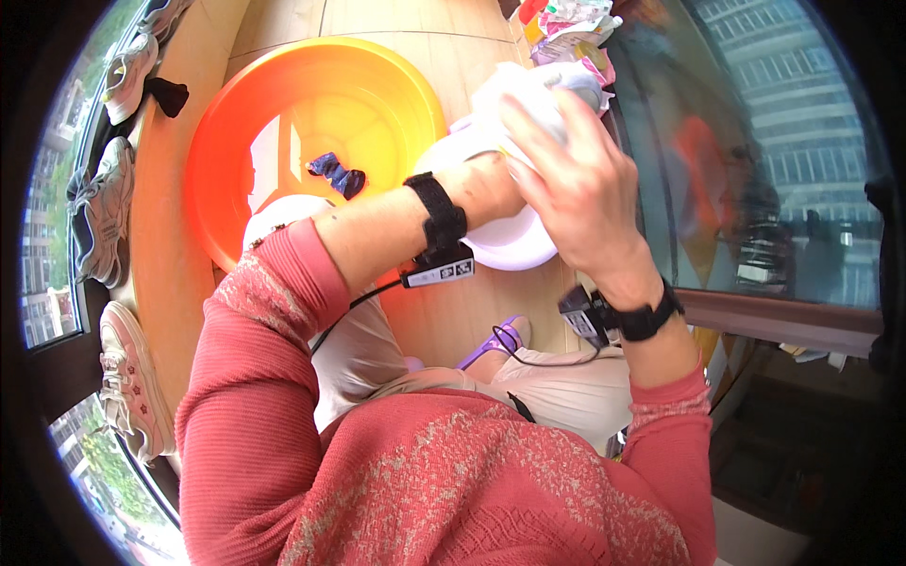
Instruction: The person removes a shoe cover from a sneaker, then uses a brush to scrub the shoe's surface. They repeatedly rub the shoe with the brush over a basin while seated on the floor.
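Note:
My right hand (584, 187) is bent over a white and grey item (531, 95), its fingers lying against it. Bright light washes out the item, so I cannot tell what it is. My left hand (495, 185) reaches in from the left under the right one; its fingers are largely hidden, so its grip is unclear. Beneath both hands is a pale lilac basin (517, 247). To its left stands a large orange-yellow plastic tub (212, 134), with a small dark blue patterned cloth piece (336, 175) inside.
Several shoes line the left ledge, among them a pink sneaker (131, 382) and a grey sneaker (106, 212). A black cloth piece (168, 97) hangs over the ledge edge. Plastic packages (570, 32) are at the back right, beside a glass pane (764, 177). Cables run from both wrist devices.

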A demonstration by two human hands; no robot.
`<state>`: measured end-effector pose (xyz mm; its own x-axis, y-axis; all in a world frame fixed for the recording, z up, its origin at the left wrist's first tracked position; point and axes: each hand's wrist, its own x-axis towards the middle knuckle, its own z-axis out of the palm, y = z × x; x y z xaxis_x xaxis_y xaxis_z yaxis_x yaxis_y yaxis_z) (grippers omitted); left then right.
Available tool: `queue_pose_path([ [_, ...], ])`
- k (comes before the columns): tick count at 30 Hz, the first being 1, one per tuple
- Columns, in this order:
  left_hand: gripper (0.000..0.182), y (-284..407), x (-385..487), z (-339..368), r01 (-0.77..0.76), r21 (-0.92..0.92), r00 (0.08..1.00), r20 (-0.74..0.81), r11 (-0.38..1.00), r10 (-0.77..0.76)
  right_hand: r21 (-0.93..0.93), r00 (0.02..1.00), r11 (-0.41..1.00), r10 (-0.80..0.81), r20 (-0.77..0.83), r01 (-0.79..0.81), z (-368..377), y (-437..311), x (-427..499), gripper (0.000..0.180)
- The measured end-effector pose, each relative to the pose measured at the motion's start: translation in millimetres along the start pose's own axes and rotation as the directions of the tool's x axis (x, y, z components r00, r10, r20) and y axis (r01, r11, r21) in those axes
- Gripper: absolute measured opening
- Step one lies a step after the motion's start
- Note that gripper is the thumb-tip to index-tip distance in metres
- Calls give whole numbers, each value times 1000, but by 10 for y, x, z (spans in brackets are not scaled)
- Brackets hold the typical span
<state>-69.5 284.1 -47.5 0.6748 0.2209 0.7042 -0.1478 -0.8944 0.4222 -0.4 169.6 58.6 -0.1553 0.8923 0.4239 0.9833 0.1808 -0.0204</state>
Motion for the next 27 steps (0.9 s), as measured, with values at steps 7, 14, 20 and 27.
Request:
queue_pose_path([
  [7,50,4,68,76,-15,8,1000,-23,1000,15,17,999,999,37,-18,-37,-24,106,-81,52],
  [14,50,-30,36,23,3,67,1000,10,998,-3,107,988,992,86,-130,-72,-62,127,-138,51],
  [20,49,52,-68,33,-36,107,999,8,994,35,-13,997,999,-37,-69,37,-39,79,-13,52],
  [27,48,-60,-67,-26,-9,183,1000,30,983,4,64,984,998,22,-179,-11,-107,11,-130,50],
])
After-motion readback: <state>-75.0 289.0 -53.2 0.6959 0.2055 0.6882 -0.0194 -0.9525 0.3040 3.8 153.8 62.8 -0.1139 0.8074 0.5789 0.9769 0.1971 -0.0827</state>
